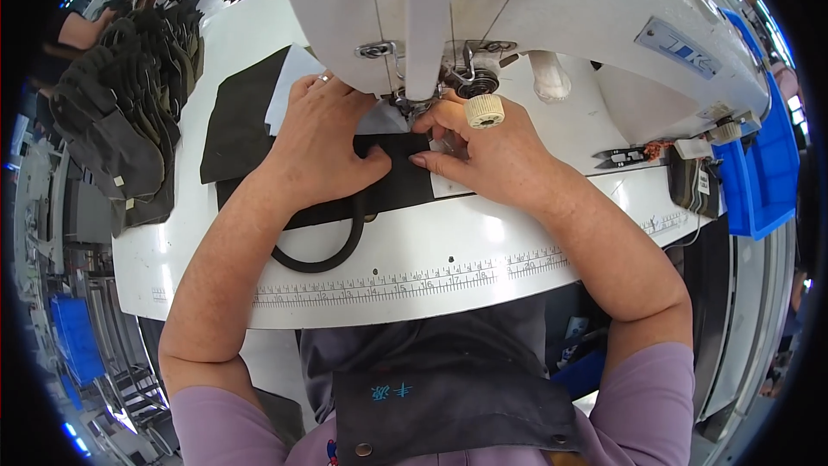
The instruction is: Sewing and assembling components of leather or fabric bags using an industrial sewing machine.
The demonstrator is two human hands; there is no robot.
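With the needle as the clock's centre, the black cloth (401, 174) lies at 6 to 7 o'clock, flat on the counter (405, 242), its top edge close to the machine (604, 9)'s foot. The left hand (323, 140), towards 8 o'clock, is spread palm-down with its thumb on the cloth, probably to keep it flat; its fingertips are hidden. The right hand (496, 151), near 4 o'clock, has bent fingers and thumb at the cloth's right edge, seemingly to guide it; I cannot tell whether it pinches. A black loop (312, 268) hangs clear at 7 o'clock, likely kept out of the stitching; its join is covered. A white sheet (290, 86) shows near 10 o'clock. The pile (129, 103) at 9 o'clock and snips (623, 157) just past 3 seem set aside within reach, leaving the middle for both hands.
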